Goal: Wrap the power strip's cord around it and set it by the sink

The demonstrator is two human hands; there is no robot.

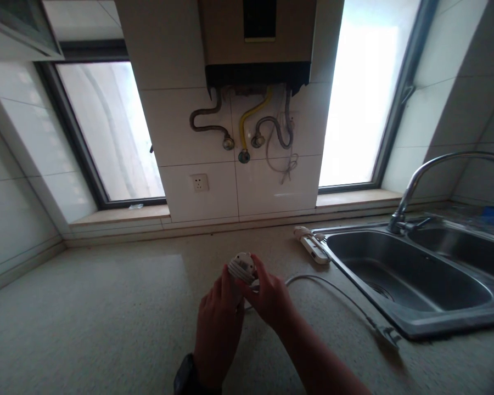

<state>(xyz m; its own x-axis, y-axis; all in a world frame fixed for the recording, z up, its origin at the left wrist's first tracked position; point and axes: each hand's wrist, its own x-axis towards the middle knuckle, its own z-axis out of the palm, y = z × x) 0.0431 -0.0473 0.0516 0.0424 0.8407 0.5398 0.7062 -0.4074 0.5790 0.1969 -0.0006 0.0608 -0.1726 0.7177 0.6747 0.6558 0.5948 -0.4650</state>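
Note:
A white power strip with its cord wound round it points away from me over the counter. My left hand is closed round its body, hiding most of it. On the other side, my right hand grips the wound cord between thumb and fingers, near the far end. A loose length of the cord curves off to the right and ends in a plug by the sink's near corner. Another white power strip, its cord bundled at the far end, lies beside the sink rim.
The speckled counter stretches out on the left. A steel double sink with a curved faucet is at the right. On the tiled wall are a socket and a water heater with hoses below it.

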